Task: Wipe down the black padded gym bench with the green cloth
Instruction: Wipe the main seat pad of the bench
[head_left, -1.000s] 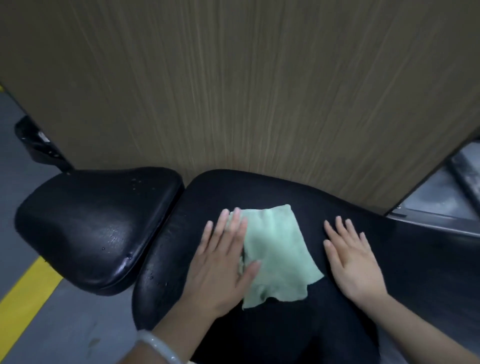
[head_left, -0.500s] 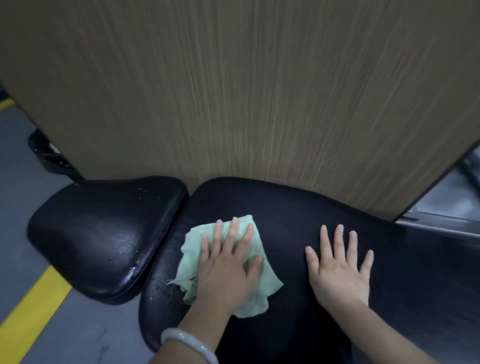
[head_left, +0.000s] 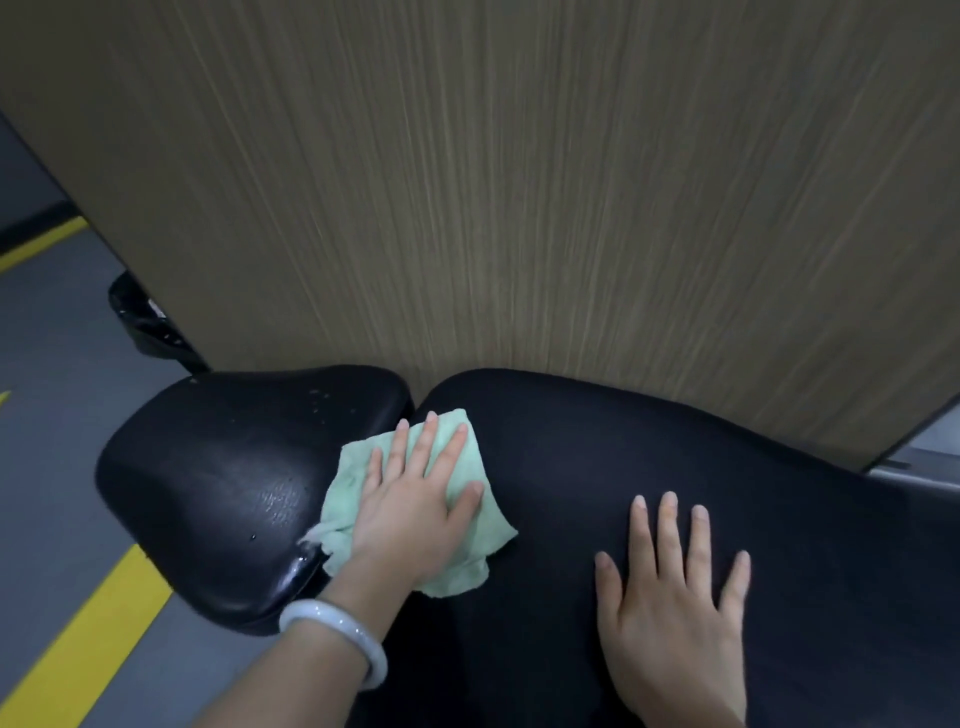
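The black padded bench has two parts: a long back pad (head_left: 649, 457) running right and a smaller seat pad (head_left: 223, 467) on the left, with a narrow gap between them. The green cloth (head_left: 467, 525) lies crumpled at the left end of the long pad, its edge hanging over the gap onto the seat pad. My left hand (head_left: 410, 504) presses flat on the cloth with straight fingers. My right hand (head_left: 670, 587) rests flat on the bare long pad, fingers spread, well right of the cloth. Water droplets dot the seat pad.
A wood-grain wall panel (head_left: 493, 182) rises directly behind the bench. Grey floor with yellow lines (head_left: 88, 639) lies to the left. A black bench frame part (head_left: 145, 322) sticks out at the back left. A grey metal edge (head_left: 914, 462) shows at the right.
My left hand has slid the cloth leftward along the long pad to the gap beside the seat pad. My right hand stayed flat on the pad, its fingers now spread wider.
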